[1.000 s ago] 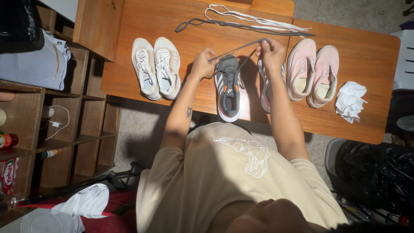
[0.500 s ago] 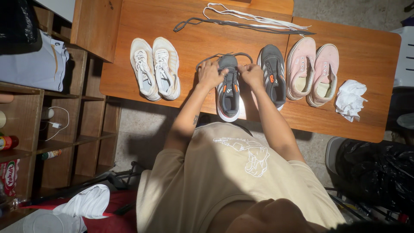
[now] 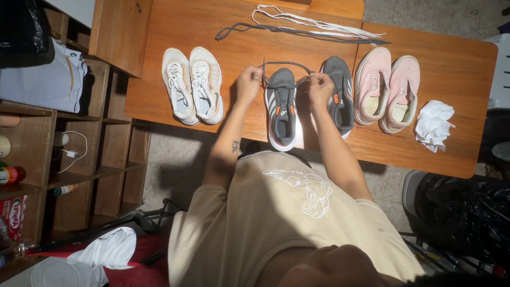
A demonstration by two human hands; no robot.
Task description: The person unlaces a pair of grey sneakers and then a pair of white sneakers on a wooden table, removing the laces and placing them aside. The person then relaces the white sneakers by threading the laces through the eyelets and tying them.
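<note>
Nearest the person, a grey sneaker [image 3: 281, 109] stands on the wooden worktop [image 3: 451, 74], toe pointing to twelve o'clock. The left hand [image 3: 248, 82] at its ten o'clock and the right hand [image 3: 320, 85] at its two o'clock each pinch an end of the grey shoelace [image 3: 287, 64] looping past the toe. Its mate [image 3: 339, 90] lies just beside at three o'clock. Loose laces [image 3: 308, 26] lie farthest off.

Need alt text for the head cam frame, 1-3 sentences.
Seen from above, a person's left hand and right hand each grip an end of a grey shoelace looped over the toe of a grey sneaker with orange accents on a wooden table. Its matching grey sneaker, white sneakers, pink sneakers and loose laces lie around.
</note>
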